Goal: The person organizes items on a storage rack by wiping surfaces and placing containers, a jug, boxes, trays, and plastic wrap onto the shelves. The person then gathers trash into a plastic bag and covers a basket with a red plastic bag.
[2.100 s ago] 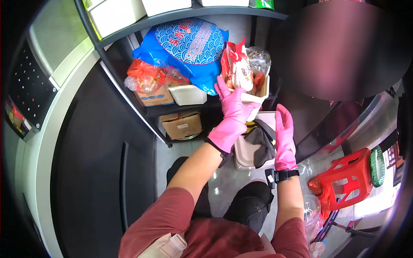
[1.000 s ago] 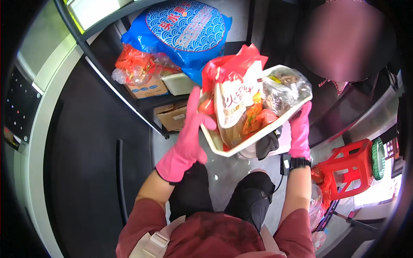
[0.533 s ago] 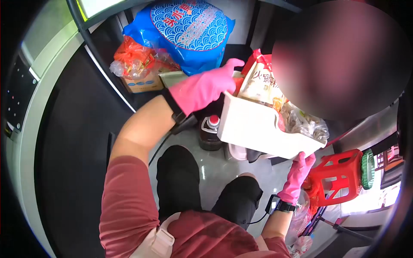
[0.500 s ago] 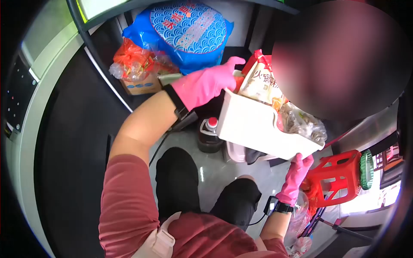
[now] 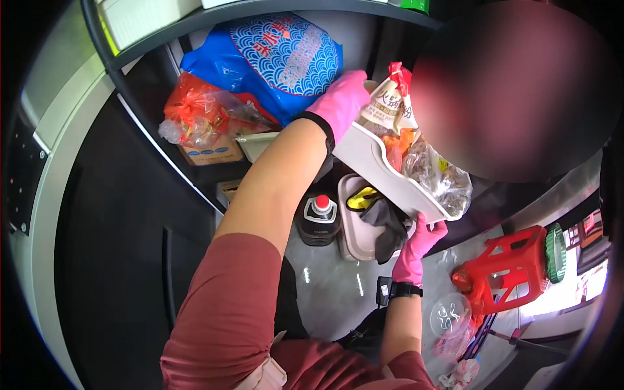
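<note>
Both my hands wear pink rubber gloves and grip a white plastic storage bin (image 5: 380, 166) by its opposite ends, holding it tilted above the floor. My left hand (image 5: 343, 97) is closed on the far-left end, its fingertips partly hidden behind the rim. My right hand (image 5: 417, 250) is closed on the near-right lower corner. Inside the bin are a cream-coloured packet (image 5: 391, 107) with red trim and printed characters, something orange, and a clear plastic bag (image 5: 439, 175) of dark contents. A blurred dark disc covers part of the bin's far side.
A big blue bag (image 5: 279, 58) and a red plastic bag (image 5: 195, 107) sit on the shelf. A red-capped bottle (image 5: 320, 224) stands on the floor beside a pale tub (image 5: 351, 237) holding dark and yellow cloth-like items. To the right is a red stool (image 5: 507, 270).
The bin has moved forward, away from my body, and its tilt has changed. Both hands moved with it. More of the tub below now shows.
</note>
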### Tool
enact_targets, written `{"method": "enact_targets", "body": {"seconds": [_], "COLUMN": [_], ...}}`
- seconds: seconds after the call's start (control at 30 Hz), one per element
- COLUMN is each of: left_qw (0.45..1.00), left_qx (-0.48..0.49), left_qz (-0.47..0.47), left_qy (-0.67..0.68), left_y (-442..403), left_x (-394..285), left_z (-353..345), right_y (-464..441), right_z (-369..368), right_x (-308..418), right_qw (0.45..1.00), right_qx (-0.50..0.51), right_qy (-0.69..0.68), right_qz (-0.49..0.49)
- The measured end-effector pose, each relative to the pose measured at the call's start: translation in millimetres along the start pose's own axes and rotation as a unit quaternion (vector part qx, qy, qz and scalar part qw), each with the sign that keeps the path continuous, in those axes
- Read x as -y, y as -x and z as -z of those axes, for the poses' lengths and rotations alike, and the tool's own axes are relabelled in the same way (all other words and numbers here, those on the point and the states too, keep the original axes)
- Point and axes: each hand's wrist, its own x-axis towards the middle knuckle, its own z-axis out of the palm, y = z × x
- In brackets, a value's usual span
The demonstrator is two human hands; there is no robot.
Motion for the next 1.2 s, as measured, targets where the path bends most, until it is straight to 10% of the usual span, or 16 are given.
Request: {"method": "enact_targets", "body": {"seconds": [0.2, 0.4, 0.53, 0.6, 0.73, 0.8, 0.87, 1.0, 1.2], "left_qw": [0.863, 0.773, 0.811, 0.875, 0.886, 0.858, 0.915, 0.898, 0.916], "left_qx": [-0.423, -0.624, -0.560, -0.425, -0.384, -0.423, -0.363, -0.301, -0.322], "left_qz": [-0.270, -0.049, 0.142, 0.232, 0.224, 0.163, 0.019, -0.017, -0.239], "left_qy": [0.067, 0.105, 0.091, -0.018, -0.131, -0.242, 0.176, 0.319, 0.005], "left_y": [90.4, 152.4, 142.6, 139.3, 152.5, 147.1, 135.0, 141.5, 102.4], "left_x": [-42.1, 34.3, 64.3, 82.7, 49.4, 50.1, 48.9, -34.3, -46.1], "left_z": [54.1, 155.1, 180.2, 189.9, 203.7, 187.3, 175.2, 132.6, 65.8], "right_y": [9.4, 34.9, 14.0, 1.8, -24.7, -26.6, -27.8, -24.6, -8.6], "right_z": [-20.8, -2.2, 8.5, 7.6, 6.7, 8.2, 6.4, 3.4, -11.3], "right_x": [20.2, 48.7, 90.5, 105.0, 121.7, 133.3, 140.1, 123.9, 102.7], "right_qw": [1.000, 0.983, 0.970, 0.968, 0.936, 0.932, 0.919, 0.920, 0.923], "right_qx": [-0.004, 0.175, 0.233, 0.192, 0.279, 0.292, 0.346, 0.364, 0.302], "right_qy": [-0.007, -0.028, 0.057, 0.082, 0.047, 0.073, 0.055, -0.013, 0.057], "right_qz": [0.019, -0.047, -0.043, 0.140, 0.210, 0.202, 0.180, 0.147, 0.232]}}
